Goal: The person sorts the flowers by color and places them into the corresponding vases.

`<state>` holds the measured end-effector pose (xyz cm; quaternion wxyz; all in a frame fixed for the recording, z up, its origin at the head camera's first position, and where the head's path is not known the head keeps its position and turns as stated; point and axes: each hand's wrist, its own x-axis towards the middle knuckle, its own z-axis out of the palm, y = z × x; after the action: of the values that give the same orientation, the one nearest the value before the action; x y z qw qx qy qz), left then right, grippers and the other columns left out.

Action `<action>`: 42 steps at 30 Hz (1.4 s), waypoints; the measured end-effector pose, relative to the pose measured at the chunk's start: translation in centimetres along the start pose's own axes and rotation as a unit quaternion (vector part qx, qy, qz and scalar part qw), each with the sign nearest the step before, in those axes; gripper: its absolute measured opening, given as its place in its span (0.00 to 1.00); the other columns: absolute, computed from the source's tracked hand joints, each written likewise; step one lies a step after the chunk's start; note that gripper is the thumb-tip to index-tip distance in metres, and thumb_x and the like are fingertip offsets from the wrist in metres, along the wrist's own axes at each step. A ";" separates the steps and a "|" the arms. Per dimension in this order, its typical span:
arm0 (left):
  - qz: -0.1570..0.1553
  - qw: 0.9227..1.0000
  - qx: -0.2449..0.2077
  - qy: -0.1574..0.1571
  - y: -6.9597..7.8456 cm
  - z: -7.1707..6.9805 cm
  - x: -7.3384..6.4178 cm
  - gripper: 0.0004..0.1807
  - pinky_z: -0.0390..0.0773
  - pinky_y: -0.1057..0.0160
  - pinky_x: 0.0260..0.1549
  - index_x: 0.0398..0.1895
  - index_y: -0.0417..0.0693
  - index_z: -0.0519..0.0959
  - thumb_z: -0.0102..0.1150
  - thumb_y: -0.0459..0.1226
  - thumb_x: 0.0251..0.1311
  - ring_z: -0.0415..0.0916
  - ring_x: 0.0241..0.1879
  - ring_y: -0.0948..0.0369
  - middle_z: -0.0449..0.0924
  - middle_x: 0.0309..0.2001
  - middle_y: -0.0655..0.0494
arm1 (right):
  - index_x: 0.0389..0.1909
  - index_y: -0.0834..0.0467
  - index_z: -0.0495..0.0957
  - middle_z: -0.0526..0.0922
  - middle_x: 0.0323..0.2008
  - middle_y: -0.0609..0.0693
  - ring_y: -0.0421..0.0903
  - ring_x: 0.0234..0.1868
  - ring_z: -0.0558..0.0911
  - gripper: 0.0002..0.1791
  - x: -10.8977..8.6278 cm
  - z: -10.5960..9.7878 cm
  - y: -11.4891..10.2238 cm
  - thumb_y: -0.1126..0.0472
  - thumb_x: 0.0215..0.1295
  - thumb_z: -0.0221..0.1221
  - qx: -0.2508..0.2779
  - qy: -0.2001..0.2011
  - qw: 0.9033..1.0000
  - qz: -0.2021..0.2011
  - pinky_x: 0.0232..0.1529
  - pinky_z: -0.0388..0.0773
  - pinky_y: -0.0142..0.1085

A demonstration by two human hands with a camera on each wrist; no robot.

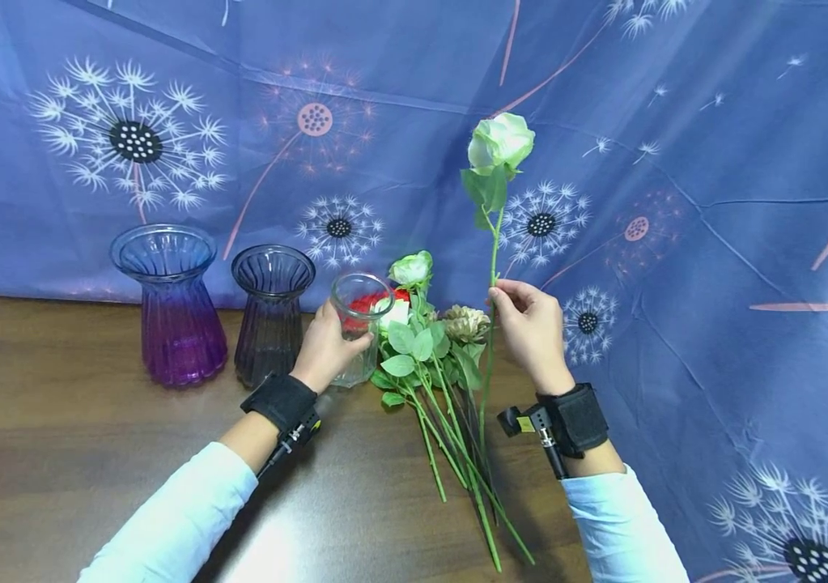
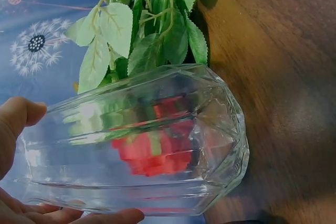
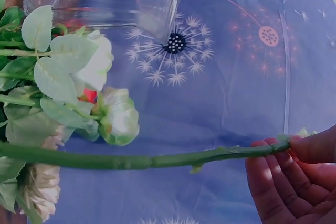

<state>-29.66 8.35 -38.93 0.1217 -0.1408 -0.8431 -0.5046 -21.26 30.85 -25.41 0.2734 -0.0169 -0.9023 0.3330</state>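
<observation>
In the head view my right hand (image 1: pixel 532 328) pinches the green stem of a white rose (image 1: pixel 501 144) between thumb and fingers. The rose stands upright, its bloom well above the hand, its stem reaching down past the other flowers. My left hand (image 1: pixel 329 346) grips a clear glass vase (image 1: pixel 361 295) around its side; in the left wrist view the thumb and fingers lie on opposite sides of the glass vase (image 2: pixel 157 182). Right of the vase lies a bunch of artificial flowers (image 1: pixel 422 344) with white, red and beige blooms. A red flower (image 2: pixel 157 153) shows through the glass.
A blue-to-purple glass vase (image 1: pixel 182 324) and a dark grey glass vase (image 1: pixel 268 340) stand to the left on the wooden table (image 1: pixel 57 453). Bare stems (image 1: pixel 475 494) of the bunch point toward the table's front. A blue dandelion-print cloth (image 1: pixel 399 97) hangs behind and at the right.
</observation>
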 end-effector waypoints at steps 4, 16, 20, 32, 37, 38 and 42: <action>0.003 1.000 -0.003 0.000 -0.2 0.0 -0.1 0.41 0.72 0.47 0.54 0.62 0.38 0.60 0.70 0.40 0.46 0.71 0.55 0.42 0.71 0.53 0.35 | 0.46 0.64 0.80 0.85 0.35 0.62 0.28 0.24 0.78 0.13 0.1 -0.1 -0.3 0.60 0.66 0.56 0.031 0.000 1.000 -0.002 0.27 0.75 0.22; -0.001 1.000 0.001 -0.007 -0.1 -0.2 0.1 0.44 0.71 0.46 0.54 0.65 0.36 0.58 0.69 0.40 0.47 0.70 0.55 0.41 0.69 0.55 0.34 | 0.44 0.68 0.80 0.84 0.29 0.49 0.33 0.26 0.82 0.13 2.2 -1.5 -3.9 0.64 0.64 0.57 0.162 0.070 0.983 -0.053 0.32 0.80 0.27; -0.005 1.000 0.004 -0.009 -0.2 -0.3 0.0 0.44 0.72 0.45 0.54 0.65 0.35 0.58 0.69 0.40 0.47 0.71 0.55 0.41 0.69 0.54 0.33 | 0.43 0.68 0.80 0.82 0.25 0.40 0.37 0.25 0.82 0.12 3.2 -1.8 -5.6 0.64 0.64 0.57 0.209 0.073 0.974 -0.054 0.31 0.80 0.27; -0.014 1.000 0.004 -0.019 -0.2 0.0 0.1 0.44 0.73 0.45 0.52 0.66 0.37 0.56 0.69 0.41 0.48 0.71 0.53 0.41 0.69 0.53 0.34 | 0.38 0.66 0.81 0.83 0.23 0.49 0.42 0.23 0.81 0.07 5.8 -3.0 -11.1 0.68 0.63 0.57 0.348 0.085 0.930 -0.077 0.30 0.80 0.29; -0.006 1.000 0.011 -0.009 -0.2 0.0 0.0 0.43 0.73 0.45 0.51 0.64 0.37 0.58 0.70 0.41 0.47 0.72 0.52 0.40 0.70 0.52 0.34 | 0.37 0.67 0.81 0.82 0.22 0.50 0.43 0.22 0.81 0.06 7.0 -3.2 -13.7 0.70 0.62 0.57 0.379 0.106 0.915 -0.088 0.30 0.79 0.29; -0.005 1.000 0.012 -0.009 -0.2 0.0 0.0 0.43 0.73 0.45 0.51 0.64 0.37 0.58 0.70 0.41 0.47 0.72 0.52 0.40 0.70 0.52 0.34 | 0.37 0.67 0.81 0.82 0.22 0.50 0.43 0.22 0.81 0.06 7.3 -3.1 -14.1 0.70 0.62 0.57 0.384 0.109 0.912 -0.093 0.30 0.79 0.29; -0.001 1.000 0.014 -0.007 -0.2 -0.1 0.0 0.42 0.74 0.45 0.51 0.63 0.37 0.59 0.70 0.41 0.47 0.72 0.52 0.40 0.70 0.52 0.33 | 0.38 0.68 0.80 0.81 0.22 0.50 0.43 0.22 0.80 0.07 8.1 -2.4 -15.3 0.70 0.62 0.57 0.389 0.120 0.907 -0.107 0.29 0.79 0.29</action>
<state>-29.75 8.20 -39.10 0.1171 -0.1421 -0.8512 -0.4915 -24.56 22.10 -10.67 0.3981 0.1479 -0.6577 0.6221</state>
